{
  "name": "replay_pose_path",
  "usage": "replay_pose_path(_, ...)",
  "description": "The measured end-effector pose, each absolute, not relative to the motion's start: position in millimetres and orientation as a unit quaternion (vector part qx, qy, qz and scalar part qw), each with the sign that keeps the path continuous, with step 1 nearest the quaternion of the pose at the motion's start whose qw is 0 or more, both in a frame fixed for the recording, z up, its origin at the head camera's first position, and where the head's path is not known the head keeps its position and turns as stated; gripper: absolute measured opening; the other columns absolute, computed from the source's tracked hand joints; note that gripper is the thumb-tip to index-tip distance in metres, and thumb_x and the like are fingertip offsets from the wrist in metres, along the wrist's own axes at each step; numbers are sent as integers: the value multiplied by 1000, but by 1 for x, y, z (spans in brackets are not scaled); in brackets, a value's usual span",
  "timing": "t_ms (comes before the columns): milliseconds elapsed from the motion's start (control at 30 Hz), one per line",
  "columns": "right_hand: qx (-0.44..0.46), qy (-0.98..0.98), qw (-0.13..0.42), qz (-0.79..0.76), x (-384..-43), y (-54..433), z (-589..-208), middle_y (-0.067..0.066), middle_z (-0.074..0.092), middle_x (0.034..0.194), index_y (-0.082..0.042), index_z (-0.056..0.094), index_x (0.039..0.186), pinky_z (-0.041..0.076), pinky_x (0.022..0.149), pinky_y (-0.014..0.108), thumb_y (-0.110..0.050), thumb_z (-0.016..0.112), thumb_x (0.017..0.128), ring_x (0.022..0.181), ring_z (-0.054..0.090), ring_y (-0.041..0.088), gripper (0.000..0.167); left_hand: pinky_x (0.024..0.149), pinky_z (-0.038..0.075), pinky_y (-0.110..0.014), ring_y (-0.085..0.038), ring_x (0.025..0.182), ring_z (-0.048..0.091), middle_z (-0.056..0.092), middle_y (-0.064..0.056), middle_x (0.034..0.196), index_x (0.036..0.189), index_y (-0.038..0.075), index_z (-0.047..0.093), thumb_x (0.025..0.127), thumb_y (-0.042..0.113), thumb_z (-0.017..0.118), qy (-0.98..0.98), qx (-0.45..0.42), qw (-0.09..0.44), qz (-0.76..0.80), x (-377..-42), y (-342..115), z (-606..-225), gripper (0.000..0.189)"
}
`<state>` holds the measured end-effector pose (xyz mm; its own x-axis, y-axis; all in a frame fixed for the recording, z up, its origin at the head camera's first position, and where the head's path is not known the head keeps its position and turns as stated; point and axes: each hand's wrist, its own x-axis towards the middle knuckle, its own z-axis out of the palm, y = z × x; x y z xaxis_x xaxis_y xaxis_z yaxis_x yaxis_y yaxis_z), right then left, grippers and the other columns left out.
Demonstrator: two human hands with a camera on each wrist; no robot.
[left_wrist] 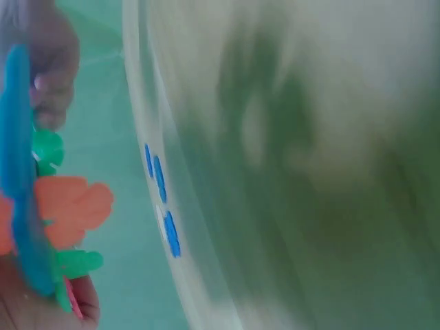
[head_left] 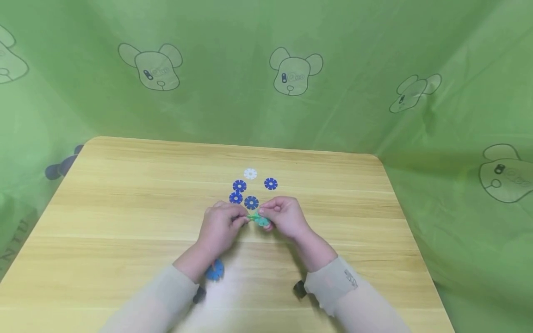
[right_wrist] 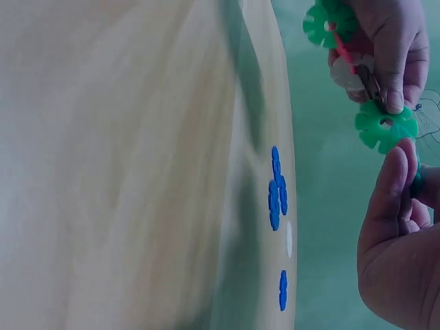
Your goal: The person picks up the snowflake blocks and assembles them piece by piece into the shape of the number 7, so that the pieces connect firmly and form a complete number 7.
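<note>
My left hand (head_left: pixel 218 226) pinches a chain of joined notched plastic discs near the middle of the table. In the right wrist view that chain shows a green disc (right_wrist: pixel 371 132), a red disc (right_wrist: pixel 343 52) and a whitish disc (right_wrist: pixel 346 74). Opposite, my right hand (head_left: pixel 286 217) pinches another green disc (right_wrist: pixel 417 180) between thumb and fingers, close against the chain's green one; whether they interlock cannot be told. The left wrist view has an orange disc (left_wrist: pixel 72 206) and a blue disc (left_wrist: pixel 17 130) by the left hand. A lighter blue disc (head_left: pixel 214 269) shows beside the left forearm.
Several dark blue discs, one a blue disc (head_left: pixel 270 183) at the right, lie flat beyond the hands. A white disc (head_left: pixel 250 174) lies farthest back. The wooden table (head_left: pixel 125 194) meets a green curtain (head_left: pixel 233 111) behind.
</note>
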<state>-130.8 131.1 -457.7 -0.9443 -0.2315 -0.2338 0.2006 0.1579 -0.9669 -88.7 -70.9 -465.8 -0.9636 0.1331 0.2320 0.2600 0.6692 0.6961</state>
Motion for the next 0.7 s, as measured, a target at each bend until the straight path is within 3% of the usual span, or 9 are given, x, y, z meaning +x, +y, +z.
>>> replay_pose_path(300, -53, 777, 151, -609, -133, 130, -444, 19, 77, 87, 11, 73, 102, 64, 60, 29, 5, 74, 94, 61, 69, 14, 9, 90, 50, -44, -21, 96, 66, 79, 0, 109, 100, 15, 80, 94, 17, 82, -908, -98, 108, -393, -83, -69, -461, 7)
replay_pose_path(533, -58, 773, 149, -614, -130, 129, -444, 17, 77, 86, 11, 73, 104, 64, 60, 29, 6, 73, 95, 62, 70, 15, 11, 107, 53, -50, -26, 109, 74, 78, -5, 114, 103, 11, 81, 93, 15, 83, -896, -135, 114, -408, -86, -71, -462, 11)
replay_pose_path(700, -63, 783, 139, -604, -135, 134, -449, 16, 76, 83, 11, 72, 105, 64, 60, 31, 0, 70, 99, 61, 69, 15, 13, 107, 54, -49, -26, 109, 74, 78, -6, 114, 104, 10, 81, 94, 15, 81, -898, -142, 92, -406, -86, -73, -459, 11)
